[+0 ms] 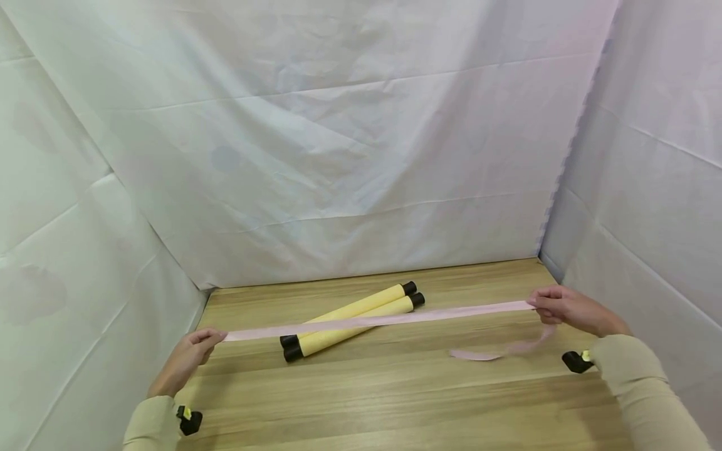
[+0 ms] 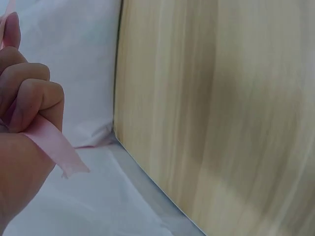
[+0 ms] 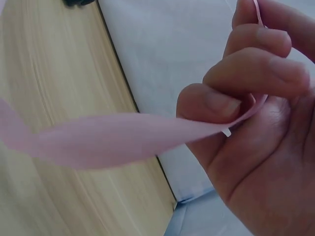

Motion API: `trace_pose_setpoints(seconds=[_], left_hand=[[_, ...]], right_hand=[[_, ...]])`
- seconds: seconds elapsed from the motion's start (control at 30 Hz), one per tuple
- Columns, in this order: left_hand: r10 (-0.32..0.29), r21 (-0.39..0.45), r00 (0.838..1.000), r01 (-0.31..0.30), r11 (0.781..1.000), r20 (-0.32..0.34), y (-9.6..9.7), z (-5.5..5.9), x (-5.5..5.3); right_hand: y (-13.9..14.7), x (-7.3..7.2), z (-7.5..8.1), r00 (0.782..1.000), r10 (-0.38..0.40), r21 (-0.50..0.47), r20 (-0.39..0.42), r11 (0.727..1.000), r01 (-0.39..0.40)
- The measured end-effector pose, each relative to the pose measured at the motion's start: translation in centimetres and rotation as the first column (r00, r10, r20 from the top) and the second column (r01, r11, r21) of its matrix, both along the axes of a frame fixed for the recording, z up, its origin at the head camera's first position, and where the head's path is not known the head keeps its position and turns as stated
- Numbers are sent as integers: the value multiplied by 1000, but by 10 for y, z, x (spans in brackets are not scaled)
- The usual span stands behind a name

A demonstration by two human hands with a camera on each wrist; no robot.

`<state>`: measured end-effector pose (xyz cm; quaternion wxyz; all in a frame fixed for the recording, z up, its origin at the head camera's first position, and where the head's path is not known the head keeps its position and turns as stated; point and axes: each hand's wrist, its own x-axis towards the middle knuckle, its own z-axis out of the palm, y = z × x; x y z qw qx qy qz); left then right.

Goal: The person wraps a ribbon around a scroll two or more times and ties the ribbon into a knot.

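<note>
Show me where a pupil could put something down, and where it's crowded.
Bare table lies in front of the yellow rods, between the sleeves. A second patch lies back right, between the rods' black ends, ribbon and white backdrop. Crowded: mid-table, where the ribbon crosses the rods, and around its tail by the right hand.

A table is enclosed by a rear sheet (image 1: 338, 156) behind, a left sheet (image 1: 73, 250) and a right sheet (image 1: 648, 188). On the table (image 1: 372, 401), two tubes (image 1: 361, 305) are laid side by side, slanted from near left to far right. A ribbon (image 1: 389, 319) is stretched crosswise over them, between the left hand (image 1: 188, 358) and the right hand (image 1: 570, 309). From the right hand, its tail is trailed leftward, before the stretched length; contact with the table cannot be determined.
</note>
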<state>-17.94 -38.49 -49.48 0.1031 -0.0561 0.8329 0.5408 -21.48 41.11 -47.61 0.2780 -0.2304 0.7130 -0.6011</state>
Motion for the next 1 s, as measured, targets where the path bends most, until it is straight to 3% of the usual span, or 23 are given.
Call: trace_pose_setpoints(seconds=[0.4,0.6,0.9,1.0], left_hand=[[22,-83,998,-17,996,61,-17,-8,3],[59,-114,996,-50,992,73,-27,-14,5],[72,-160,989,-51,986,128,-35,-21,6],[71,-205,989,-43,978,130,-37,-24,6]], right_hand=[[19,4,-10,991,-123,82,61,990,118],[28,7,-12,997,-80,114,16,990,78],[27,9,-15,992,9,144,126,989,-28],[30,9,-18,994,36,163,100,985,-52]])
